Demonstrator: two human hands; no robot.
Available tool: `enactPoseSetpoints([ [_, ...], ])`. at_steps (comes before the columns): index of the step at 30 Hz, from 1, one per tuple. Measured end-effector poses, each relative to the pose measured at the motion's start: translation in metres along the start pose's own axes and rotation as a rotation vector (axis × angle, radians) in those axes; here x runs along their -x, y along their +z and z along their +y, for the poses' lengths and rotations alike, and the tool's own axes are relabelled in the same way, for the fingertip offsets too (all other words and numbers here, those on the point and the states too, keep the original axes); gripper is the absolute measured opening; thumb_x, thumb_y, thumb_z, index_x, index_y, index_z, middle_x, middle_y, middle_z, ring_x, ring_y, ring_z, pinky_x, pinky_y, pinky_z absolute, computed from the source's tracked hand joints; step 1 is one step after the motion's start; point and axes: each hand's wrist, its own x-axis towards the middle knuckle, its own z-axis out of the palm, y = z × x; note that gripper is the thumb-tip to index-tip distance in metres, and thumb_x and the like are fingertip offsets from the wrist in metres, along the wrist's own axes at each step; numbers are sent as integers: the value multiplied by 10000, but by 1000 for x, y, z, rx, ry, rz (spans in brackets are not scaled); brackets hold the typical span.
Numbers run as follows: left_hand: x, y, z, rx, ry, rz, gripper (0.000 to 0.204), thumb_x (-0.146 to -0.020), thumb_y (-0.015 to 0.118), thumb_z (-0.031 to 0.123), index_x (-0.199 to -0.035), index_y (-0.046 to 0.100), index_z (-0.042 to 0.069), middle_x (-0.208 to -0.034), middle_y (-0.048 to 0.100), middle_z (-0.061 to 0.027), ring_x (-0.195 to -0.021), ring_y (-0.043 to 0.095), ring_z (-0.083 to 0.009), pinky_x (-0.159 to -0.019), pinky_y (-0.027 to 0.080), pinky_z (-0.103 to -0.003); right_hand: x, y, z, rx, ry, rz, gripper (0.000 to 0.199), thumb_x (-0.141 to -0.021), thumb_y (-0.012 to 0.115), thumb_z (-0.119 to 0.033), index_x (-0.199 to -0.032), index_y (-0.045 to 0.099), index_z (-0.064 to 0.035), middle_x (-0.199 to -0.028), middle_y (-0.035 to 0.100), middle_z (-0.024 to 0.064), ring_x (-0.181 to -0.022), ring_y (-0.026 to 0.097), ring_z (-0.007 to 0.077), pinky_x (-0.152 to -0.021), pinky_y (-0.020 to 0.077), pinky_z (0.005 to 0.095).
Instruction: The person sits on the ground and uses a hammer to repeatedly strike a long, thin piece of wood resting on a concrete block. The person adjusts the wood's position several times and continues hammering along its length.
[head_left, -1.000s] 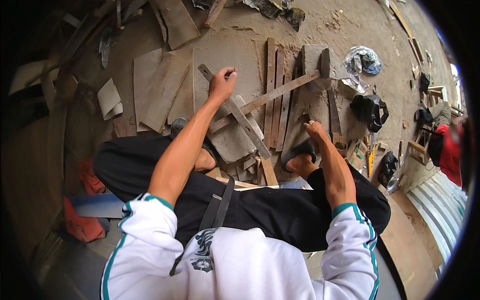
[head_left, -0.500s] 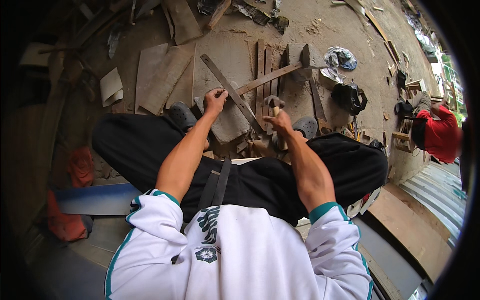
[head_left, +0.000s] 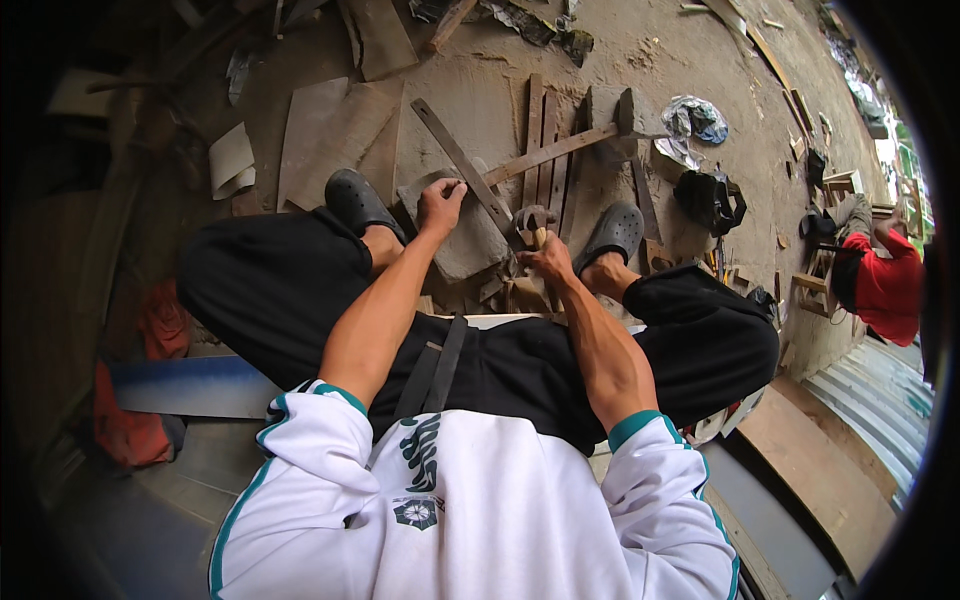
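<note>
I sit low with my knees apart, looking down at wood on the ground. My left hand [head_left: 441, 203] is closed with its fingertips pressing on a long wooden slat [head_left: 463, 167] that runs diagonally away from me. A second slat [head_left: 553, 152] crosses it toward a grey block [head_left: 626, 110]. My right hand [head_left: 545, 262] grips the wooden handle of a hammer [head_left: 531, 220], whose metal head sits just above the near end of the first slat. A flat grey slab [head_left: 463, 243] lies under the slats between my dark clogs [head_left: 357, 201].
Upright planks [head_left: 545, 120] and board offcuts [head_left: 325, 130] lie on the dirt ahead. A black bag [head_left: 712, 198] and crumpled cloth [head_left: 695, 117] sit to the right. A person in red [head_left: 880, 280] crouches at the far right beside a sheet of corrugated metal [head_left: 880, 410].
My left hand has drawn back along the slat toward me. My right hand came up from the ground at the right and now holds the hammer over the slat's near end.
</note>
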Motion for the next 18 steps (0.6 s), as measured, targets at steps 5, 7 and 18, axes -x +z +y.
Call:
enactPoseSetpoints([
  [5, -8, 8, 15, -55, 79, -8, 231, -886, 688, 271, -964, 712, 55, -826, 704, -65, -773, 655, -173, -720, 497, -329, -1, -3, 10, 10, -87, -17, 536, -698, 850, -247, -1086, 577, 1, -996, 687, 180, -950, 662, 308, -819, 489, 399],
  [7, -14, 9, 17, -67, 88, -23, 232, -885, 683, 279, -979, 712, 68, -851, 713, -70, -789, 668, -199, -724, 504, -338, -1, -3, 6, 20, -123, -25, 521, -703, 842, -228, -1091, 576, -5, -1001, 684, 189, -961, 659, 322, -827, 486, 403],
  [18, -50, 8, 24, -790, 370, -340, 233, -896, 640, 284, -1079, 698, 151, -1442, 513, -67, -1453, 258, -342, -1183, 68, -587, -12, 2, 20, -45, -306, -26, 314, -784, 688, -105, -1022, 492, -46, -911, 625, 273, -939, 581, 505, -749, 454, 509],
])
